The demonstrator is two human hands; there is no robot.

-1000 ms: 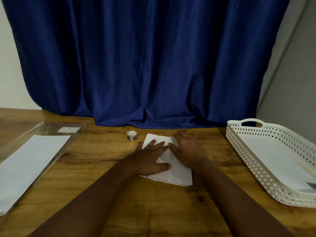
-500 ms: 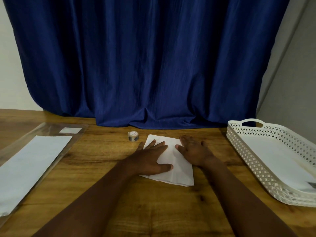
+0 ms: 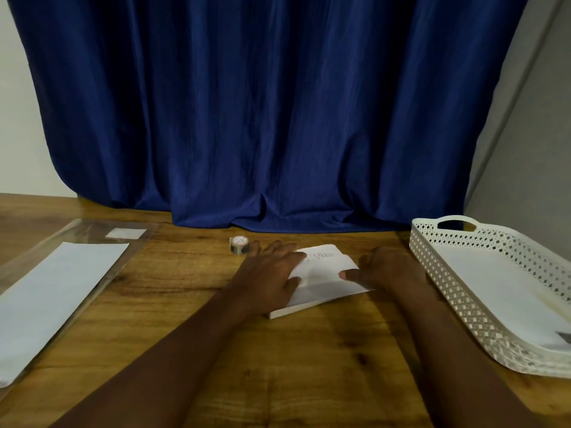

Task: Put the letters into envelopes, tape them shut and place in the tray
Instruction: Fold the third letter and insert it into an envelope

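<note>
— Pressing flat, both of them: we see the left hand (image 3: 265, 273) lying palm-down on the near-left part of the folded letter (image 3: 321, 278), fingers straight and fanned, thumb laid along the paper.

— And the right hand (image 3: 386, 270)? We make it out at the sheet's right edge, thumb stretched leftward onto the paper. Nothing is pinched; the fingers look relaxed rather than curled, though the far ones are dim.

— The letter itself is white, matte, folded into a slanted oblong. Its near edge shows a thin layered thickness, and faint printed lines mark the far flap. It lies on the table (image 3: 309, 366) between our two hands, at the middle.

— We'd call the table wood, warm brown, with strong wavy grain and a few dark knots.

— Just beyond the left fingertips stands the tape (image 3: 239, 244), a small round roll on its edge, pale core facing us. It sits apart from the letter.

— Off to the right is the tray (image 3: 438, 267): white plastic, rounded rectangle, walls pierced in a diamond lattice, a loop handle at its far end. White paper lies flat inside.

— On the left we see a clear glossy sleeve (image 3: 129, 242) with a long white envelope (image 3: 55, 291) on it.

— Behind everything hangs a blue curtain (image 3: 262, 118), in soft vertical folds bunching on the tabletop.
</note>
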